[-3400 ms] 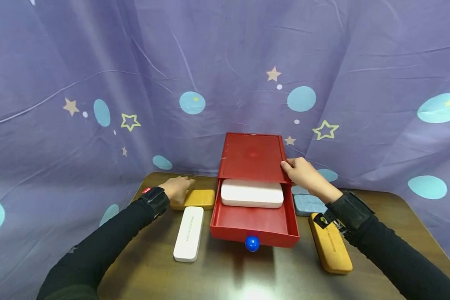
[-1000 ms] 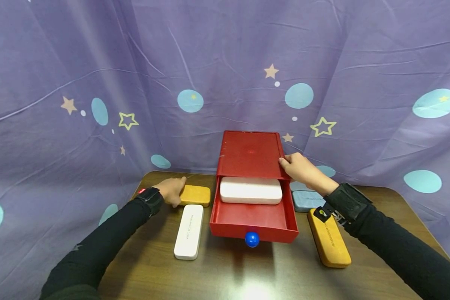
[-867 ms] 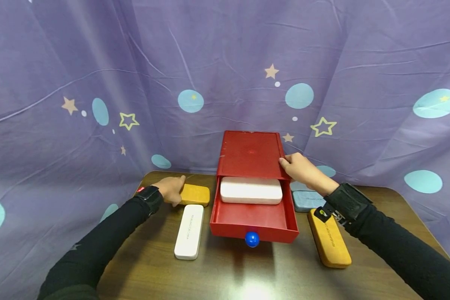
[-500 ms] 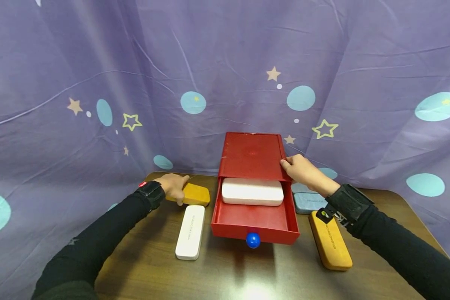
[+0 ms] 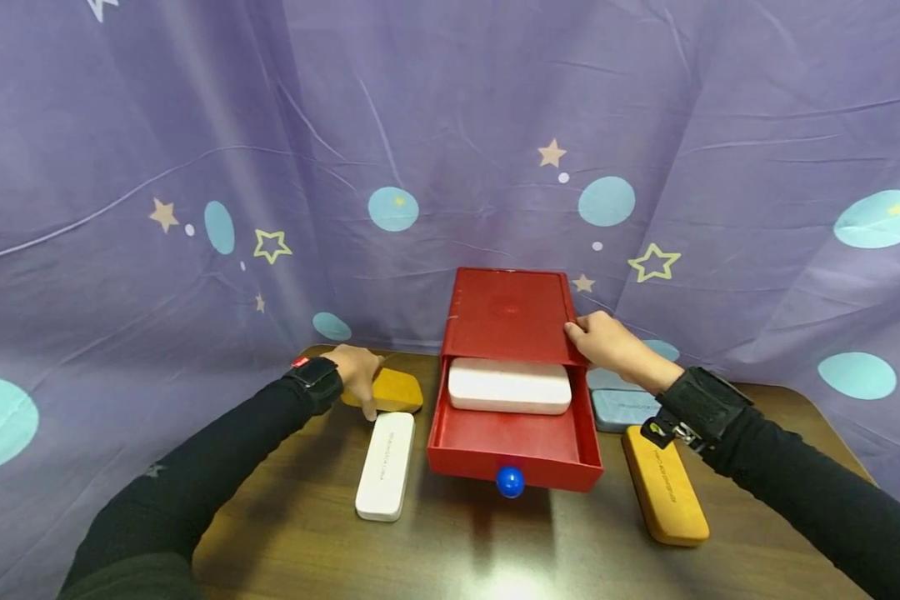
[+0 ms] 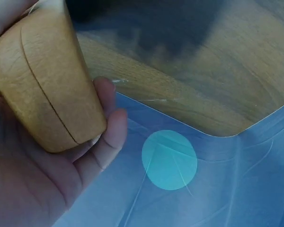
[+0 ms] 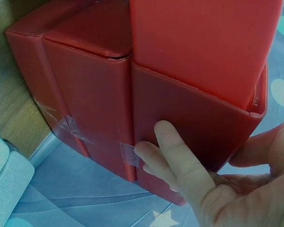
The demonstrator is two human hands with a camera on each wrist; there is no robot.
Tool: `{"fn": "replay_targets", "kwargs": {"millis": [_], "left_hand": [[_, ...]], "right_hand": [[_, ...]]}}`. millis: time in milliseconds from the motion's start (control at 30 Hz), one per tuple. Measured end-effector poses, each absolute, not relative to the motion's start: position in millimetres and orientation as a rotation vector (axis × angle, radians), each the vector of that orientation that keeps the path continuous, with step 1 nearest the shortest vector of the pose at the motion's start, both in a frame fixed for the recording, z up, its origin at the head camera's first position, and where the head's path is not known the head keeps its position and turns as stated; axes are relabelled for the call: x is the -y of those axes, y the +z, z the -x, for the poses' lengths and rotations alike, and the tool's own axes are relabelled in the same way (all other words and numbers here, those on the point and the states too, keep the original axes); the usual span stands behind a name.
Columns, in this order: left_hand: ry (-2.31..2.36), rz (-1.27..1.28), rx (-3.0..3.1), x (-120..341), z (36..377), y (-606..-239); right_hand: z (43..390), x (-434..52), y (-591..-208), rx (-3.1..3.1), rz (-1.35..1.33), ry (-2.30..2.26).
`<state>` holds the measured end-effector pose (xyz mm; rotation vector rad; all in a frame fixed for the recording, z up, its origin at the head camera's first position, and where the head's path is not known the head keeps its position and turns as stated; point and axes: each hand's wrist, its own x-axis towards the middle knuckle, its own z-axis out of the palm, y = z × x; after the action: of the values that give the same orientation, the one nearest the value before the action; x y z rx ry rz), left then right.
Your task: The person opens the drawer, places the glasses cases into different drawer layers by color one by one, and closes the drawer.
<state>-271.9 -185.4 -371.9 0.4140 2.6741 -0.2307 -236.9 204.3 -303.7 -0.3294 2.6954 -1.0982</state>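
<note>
From above, the person's left hand (image 5: 356, 375) lies over the near end of a yellow case (image 5: 397, 389) at the back left of the table (image 5: 495, 550), just behind a white case (image 5: 385, 467) that lies lengthwise on the wood. How firm that hold is only the left wrist view tells: the fingers (image 6: 109, 137) curl under the case's rounded end and the palm cups it, the seam between its two halves plain to see, with the table's edge and the purple cloth below. The right hand (image 5: 607, 343) rests on the right front corner of the red drawer box (image 5: 506, 312). The head view shows only its back and knuckles; the right wrist view shows the fingers (image 7: 180, 161) lying nearly straight along the box's red side wall while the thumb goes over the top edge, so the hand clasps that corner. The drawer (image 5: 513, 437) stands pulled out toward the person, a blue knob (image 5: 510, 481) on its front, and a second white case (image 5: 510, 386) lies crosswise inside at the back. To the right of the box lie a grey-blue case (image 5: 622, 408) and, nearer, another yellow case (image 5: 663, 496). A star-printed purple curtain (image 5: 195, 167) hangs behind.
</note>
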Motion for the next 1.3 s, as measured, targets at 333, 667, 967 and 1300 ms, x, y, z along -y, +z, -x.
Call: {"fn": "replay_targets", "kwargs": {"millis": [333,667,967,1300], "left_hand": [[-0.302,-0.402,-2.685,178.7,270.0,-368.4],[-0.440,-0.531,-2.710,168.7,271.0,-367.9],[-0.400,-0.508,-2.694,165.6,277.0,-372.9],[-0.312,-0.511,-2.651,166.9,279.6,-355.4]], "right_hand": [[238.6,-204.2,-304.1,-2.721,0.329,-1.086],[239.3,-206.5,-304.7,-2.717,0.329,-1.084],[238.1,-203.7,-304.5,-2.718,0.343,-1.078],[238.6,-205.3,-305.3,-2.735,0.347,-1.070]]}}
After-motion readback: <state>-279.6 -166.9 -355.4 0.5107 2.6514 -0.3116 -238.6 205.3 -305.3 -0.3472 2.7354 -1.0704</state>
